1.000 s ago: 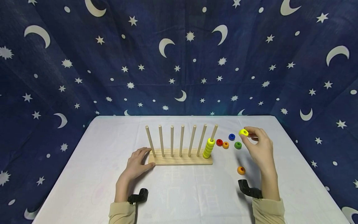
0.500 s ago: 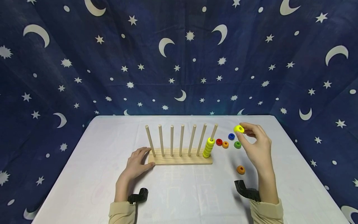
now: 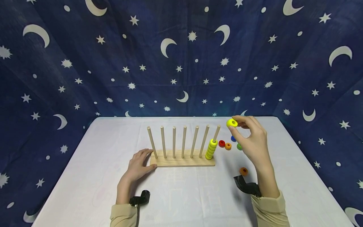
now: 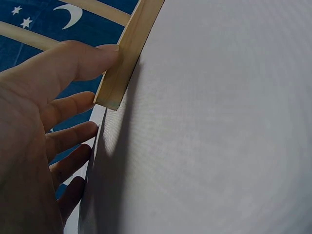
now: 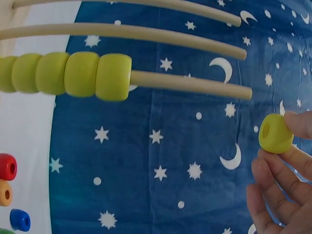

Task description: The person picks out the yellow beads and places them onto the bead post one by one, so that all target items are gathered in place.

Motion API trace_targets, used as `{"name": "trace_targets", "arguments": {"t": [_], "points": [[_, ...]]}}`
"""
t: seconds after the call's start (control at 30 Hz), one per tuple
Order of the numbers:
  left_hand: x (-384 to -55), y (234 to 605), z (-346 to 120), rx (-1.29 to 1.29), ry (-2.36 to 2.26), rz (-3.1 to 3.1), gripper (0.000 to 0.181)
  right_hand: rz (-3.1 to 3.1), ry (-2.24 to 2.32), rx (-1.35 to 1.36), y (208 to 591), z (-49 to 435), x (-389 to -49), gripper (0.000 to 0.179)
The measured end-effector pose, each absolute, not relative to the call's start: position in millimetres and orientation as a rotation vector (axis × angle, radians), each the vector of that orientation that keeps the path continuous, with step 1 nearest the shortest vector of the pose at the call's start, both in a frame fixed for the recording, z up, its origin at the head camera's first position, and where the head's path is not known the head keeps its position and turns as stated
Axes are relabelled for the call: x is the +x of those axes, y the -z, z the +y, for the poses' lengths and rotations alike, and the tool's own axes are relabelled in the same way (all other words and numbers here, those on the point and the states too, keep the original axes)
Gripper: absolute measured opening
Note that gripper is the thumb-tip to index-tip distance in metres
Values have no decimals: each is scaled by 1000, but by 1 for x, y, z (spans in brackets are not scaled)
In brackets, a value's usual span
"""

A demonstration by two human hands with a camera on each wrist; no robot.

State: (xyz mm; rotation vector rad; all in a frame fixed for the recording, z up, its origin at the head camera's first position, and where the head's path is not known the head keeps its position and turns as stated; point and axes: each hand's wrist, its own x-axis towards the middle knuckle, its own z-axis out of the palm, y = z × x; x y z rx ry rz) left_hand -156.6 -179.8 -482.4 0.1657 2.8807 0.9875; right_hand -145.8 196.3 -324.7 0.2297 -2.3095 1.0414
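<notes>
My right hand [image 3: 255,142] pinches a yellow bead [image 3: 230,123] between thumb and fingertips, up and to the right of the rightmost peg [image 3: 216,133]. In the right wrist view the held bead [image 5: 280,136] shows its hole facing the pegs, a short gap from the peg's tip. Several yellow beads [image 3: 211,150] are stacked on that peg; the other pegs of the wooden peg rack [image 3: 181,162] are bare. My left hand [image 3: 137,166] holds the rack's left end, thumb at the front edge and fingers toward the back. The thumb [image 4: 97,61] lies on the wood in the left wrist view.
Right of the rack lie a red bead [image 3: 221,143], an orange bead [image 3: 228,146], and a blue bead [image 3: 233,138] and green bead [image 3: 239,147], both partly hidden by my right hand. Another orange bead [image 3: 243,171] lies nearer on the white-covered table [image 3: 181,198]. A star-patterned cloth [image 3: 158,78] hangs behind.
My right hand has moved left and upward with the yellow bead, coming closer to the rightmost peg's top. My left hand stays at the rack's end.
</notes>
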Motion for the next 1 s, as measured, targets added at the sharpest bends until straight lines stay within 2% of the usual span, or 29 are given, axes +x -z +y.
{"name": "trace_targets", "arguments": {"t": [0.53, 1.0], "points": [[-157, 483, -180, 165, -984, 2887, 66, -2391, -1020, 325, 327, 178, -154, 30], [-157, 483, -181, 167, -983, 2881, 67, -2457, -1056, 296, 330, 175, -157, 30]]}}
